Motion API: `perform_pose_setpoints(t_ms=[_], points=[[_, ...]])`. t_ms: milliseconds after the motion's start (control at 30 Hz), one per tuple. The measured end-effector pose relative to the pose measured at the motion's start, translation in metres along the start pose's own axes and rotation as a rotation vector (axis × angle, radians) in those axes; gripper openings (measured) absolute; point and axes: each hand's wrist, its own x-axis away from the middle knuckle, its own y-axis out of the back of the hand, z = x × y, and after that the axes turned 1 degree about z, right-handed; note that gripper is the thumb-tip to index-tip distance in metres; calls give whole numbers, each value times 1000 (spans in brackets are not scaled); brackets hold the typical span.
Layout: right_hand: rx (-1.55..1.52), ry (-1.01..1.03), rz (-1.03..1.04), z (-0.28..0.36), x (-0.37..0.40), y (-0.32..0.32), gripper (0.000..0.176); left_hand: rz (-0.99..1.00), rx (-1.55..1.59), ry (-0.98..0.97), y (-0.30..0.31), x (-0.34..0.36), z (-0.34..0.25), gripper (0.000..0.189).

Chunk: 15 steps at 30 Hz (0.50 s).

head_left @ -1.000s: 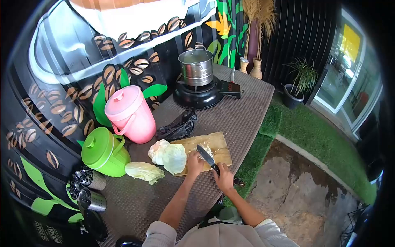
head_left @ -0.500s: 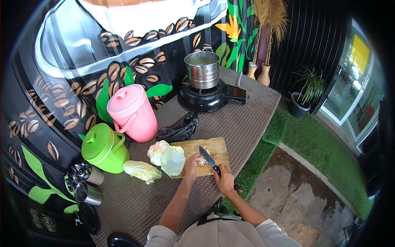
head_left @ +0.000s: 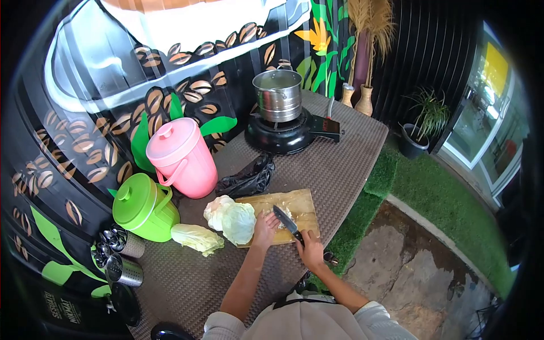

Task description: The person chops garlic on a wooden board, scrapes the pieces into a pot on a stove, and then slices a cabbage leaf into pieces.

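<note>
A kitchen knife [head_left: 287,221] with a dark blade and black handle is in my right hand [head_left: 310,249], fingers wrapped round the handle. Its blade slants up and left over the wooden cutting board [head_left: 300,203]. My left hand [head_left: 265,228] is over the board's left half, palm partly turned up and fingers stretched towards the blade; I see nothing held in it. Small pale chopped bits [head_left: 287,214] lie around the blade. Left of my left hand, a pale green cabbage [head_left: 238,222] overlaps the board's edge, and a longer leafy cabbage [head_left: 197,238] lies beside it.
Behind the board are a black plastic bag [head_left: 247,177] and a black portable stove [head_left: 277,135] carrying a steel pot [head_left: 277,96]. Pink [head_left: 184,161] and green [head_left: 146,207] lidded jugs stand at left, near steel utensil holders [head_left: 124,269]. The table's edge [head_left: 362,170] runs along the right.
My left hand has turned slightly, showing more palm, with its fingers stretched out near the blade. The knife has shifted only slightly, still in my right hand.
</note>
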Motion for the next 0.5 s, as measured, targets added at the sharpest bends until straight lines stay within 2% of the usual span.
perform_pose_setpoints(t_ms=[67,133,167,233,300,433,500], points=[[-28,-32,-3,-1,3,-6,23,55,23,7,4,4,0,65],[-44,-190,-6,1,2,-8,22,105,47,2,6,8,-4,64],[-43,-189,-6,2,3,-8,22,103,36,20,7,10,-5,65],[-33,-41,-39,6,6,-4,22,104,23,46,3,16,-7,66],[-23,-84,-29,8,8,-5,21,-4,-143,22,0,18,-9,65],[-28,-107,-37,14,9,-5,22,39,-325,-37,3,23,-11,67],[-4,-61,-49,20,12,-4,23,-11,-444,-101,1,23,-9,71]])
